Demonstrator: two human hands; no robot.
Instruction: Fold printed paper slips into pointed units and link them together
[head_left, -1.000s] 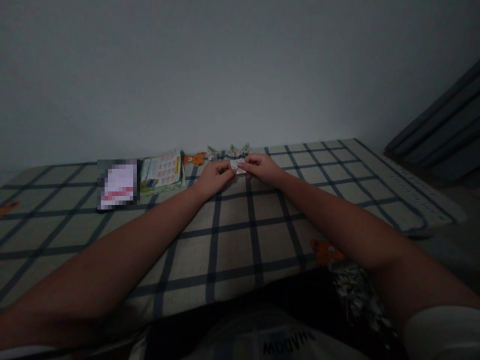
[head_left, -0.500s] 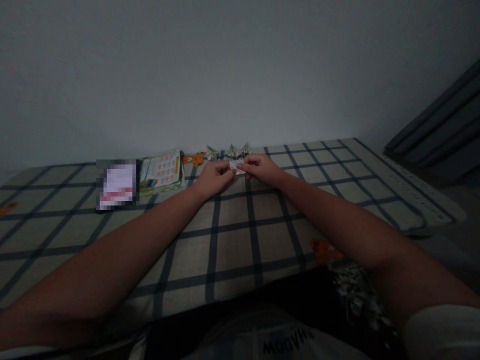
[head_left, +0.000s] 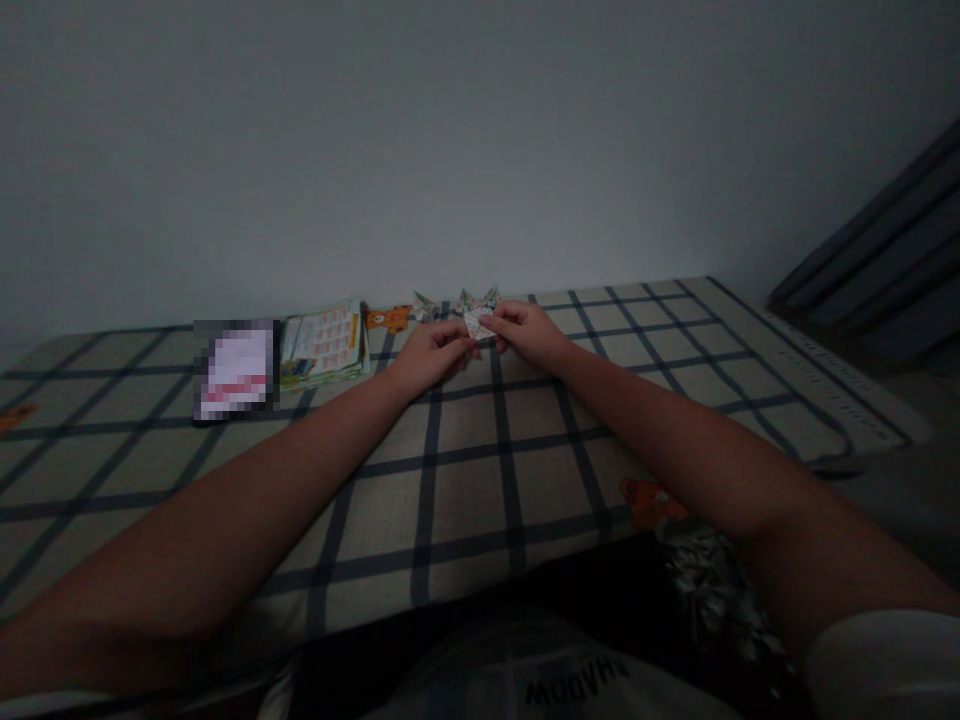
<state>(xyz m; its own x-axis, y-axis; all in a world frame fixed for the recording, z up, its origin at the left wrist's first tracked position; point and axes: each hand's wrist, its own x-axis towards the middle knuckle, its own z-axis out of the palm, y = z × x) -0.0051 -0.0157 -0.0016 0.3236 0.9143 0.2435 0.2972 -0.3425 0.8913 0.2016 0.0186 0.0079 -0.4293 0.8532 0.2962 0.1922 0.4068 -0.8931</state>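
Left hand [head_left: 436,348] pinches paper [head_left: 475,323] at eight o'clock, right hand [head_left: 529,333] at three; even pressure should avoid stray creases.

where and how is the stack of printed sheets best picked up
Probably by the right edge, coming from the right: the printed stack lies flat with sheet edges showing there, on the side nearer the left hand, while the pixelated item crowds its left.
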